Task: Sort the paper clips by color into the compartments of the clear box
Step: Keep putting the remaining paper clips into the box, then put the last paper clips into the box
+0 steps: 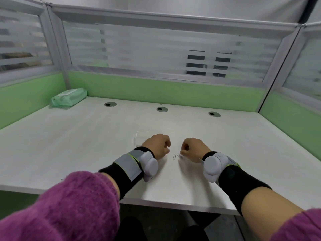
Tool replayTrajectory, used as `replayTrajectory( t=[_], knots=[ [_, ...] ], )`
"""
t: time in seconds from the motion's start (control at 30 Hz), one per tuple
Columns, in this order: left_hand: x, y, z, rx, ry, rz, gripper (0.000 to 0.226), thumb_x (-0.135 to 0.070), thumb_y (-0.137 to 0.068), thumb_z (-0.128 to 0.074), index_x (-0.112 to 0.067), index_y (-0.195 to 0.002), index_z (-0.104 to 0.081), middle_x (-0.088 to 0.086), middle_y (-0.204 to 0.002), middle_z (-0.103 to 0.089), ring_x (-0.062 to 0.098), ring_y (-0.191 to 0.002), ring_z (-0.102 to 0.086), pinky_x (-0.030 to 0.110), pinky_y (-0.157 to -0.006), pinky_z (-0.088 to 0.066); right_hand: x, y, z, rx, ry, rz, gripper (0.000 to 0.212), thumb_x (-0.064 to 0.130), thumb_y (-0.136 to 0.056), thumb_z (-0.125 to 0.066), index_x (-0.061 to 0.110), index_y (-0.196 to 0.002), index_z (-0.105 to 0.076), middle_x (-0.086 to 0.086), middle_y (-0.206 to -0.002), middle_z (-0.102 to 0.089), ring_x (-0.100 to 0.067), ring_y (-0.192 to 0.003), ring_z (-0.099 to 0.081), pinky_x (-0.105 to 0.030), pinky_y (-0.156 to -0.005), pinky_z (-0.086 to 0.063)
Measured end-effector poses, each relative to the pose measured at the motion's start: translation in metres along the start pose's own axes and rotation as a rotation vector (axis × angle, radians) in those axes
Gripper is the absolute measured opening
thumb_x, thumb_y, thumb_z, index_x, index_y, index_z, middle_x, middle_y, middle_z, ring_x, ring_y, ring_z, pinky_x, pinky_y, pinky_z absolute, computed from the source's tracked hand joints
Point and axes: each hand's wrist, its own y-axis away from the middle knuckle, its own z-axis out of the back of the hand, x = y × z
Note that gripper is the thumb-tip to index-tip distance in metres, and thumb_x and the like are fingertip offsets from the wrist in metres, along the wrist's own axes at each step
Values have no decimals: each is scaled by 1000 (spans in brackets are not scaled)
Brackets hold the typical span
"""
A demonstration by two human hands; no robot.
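Both my hands rest as loose fists on the white desk. My left hand [159, 145] lies over the near right part of a clear box [141, 136], which is faint and mostly hidden. My right hand [192, 148] sits a little to the right, its fingers curled. A few silver paper clips [176, 156] lie on the desk between the hands, just left of my right thumb. The lowest fingertips of my right hand touch or nearly touch one clip; I cannot tell whether it is pinched. The box's compartments and contents are too faint to make out.
A green pack of wipes [69, 97] lies at the far left corner. Three round cable holes [162, 109] run along the back of the desk [86, 136]. Green and frosted partition walls [156, 91] enclose the desk on three sides.
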Motion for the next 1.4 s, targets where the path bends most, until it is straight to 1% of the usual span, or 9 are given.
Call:
replayTrajectory(
  t=[0.07, 0.27, 0.43, 0.57, 0.7, 0.93, 1.07, 1.27, 1.4],
  knots=[
    [-9, -4, -7, 28, -16, -19, 23, -17, -90, -58, -13, -112, -61, 5, -121, -60, 24, -109, -59, 34, -91, -46, -14, 3, 5, 21, 11, -17, 2, 18, -85, -55, 16, -85, -55, -5, -101, -61, -17, -87, -48, -28, -76, -40],
    [-26, -13, -24, 63, -83, -37, 32, -25, -89, -62, -12, -118, -57, 8, -125, -54, 27, -113, -56, 36, -94, -45, -42, 11, 13, 38, 21, -58, 29, 20, -84, -61, 6, -109, -62, -9, -114, -62, -16, -89, -46, -27, -81, -41],
    [-28, -16, -28, 130, -174, -54, 30, -13, -95, -51, -15, -125, -53, 7, -133, -48, 26, -121, -51, 34, -98, -42, -53, 17, 12, 62, 1, -58, 31, 21, -82, -65, 6, -109, -62, -9, -118, -63, -15, -89, -47, -25, -77, -39],
    [-27, -15, -24, 202, -247, -106, 47, 4, -92, -41, -19, -132, -49, 5, -139, -42, 25, -127, -45, 33, -97, -40, -56, 21, 11, 82, -19, -59, 30, 18, -79, -68, 6, -106, -64, -8, -115, -64, -14, -88, -49, -23, -76, -39],
    [-27, -14, -23, 236, -307, -146, 49, 4, -91, -41, -22, -131, -50, 3, -139, -44, 26, -127, -45, 34, -99, -40, -57, 21, 12, 77, -15, -68, 23, 11, -82, -59, 6, -103, -67, -3, -96, -61, -16, -87, -53, -24, -75, -41],
    [-28, -14, -24, 194, -279, -141, 36, 2, -91, -43, -12, -120, -57, 6, -130, -52, 27, -117, -54, 32, -93, -43, -57, 16, 6, 88, 11, -84, 18, 5, -86, -55, 5, -98, -69, -12, -110, -70, -28, -103, -63, -33, -88, -50],
    [-26, -17, -28, 166, -261, -131, 28, 1, -91, -46, -9, -113, -60, 9, -125, -54, 29, -112, -55, 32, -90, -44, -58, 16, 5, 87, 8, -67, 15, 4, -85, -54, 16, -81, -62, -12, -107, -71, -21, -86, -56, -28, -75, -45],
    [-25, -19, -30, 162, -259, -133, 27, -2, -93, -45, -10, -115, -59, 9, -126, -53, 28, -112, -55, 32, -90, -44, -60, 17, 12, 110, -14, -47, 16, 2, -83, -54, 16, -76, -59, -1, -76, -60, -20, -79, -54, -26, -71, -42],
    [-22, -17, -26, 187, -284, -136, 34, -1, -92, -43, -14, -121, -56, 6, -130, -50, 26, -118, -53, 33, -93, -43, -66, 21, 19, 112, -3, -38, 12, 5, -82, -58, 14, -82, -65, 0, -81, -60, -18, -80, -53, -18, -58, -40]
  ],
)
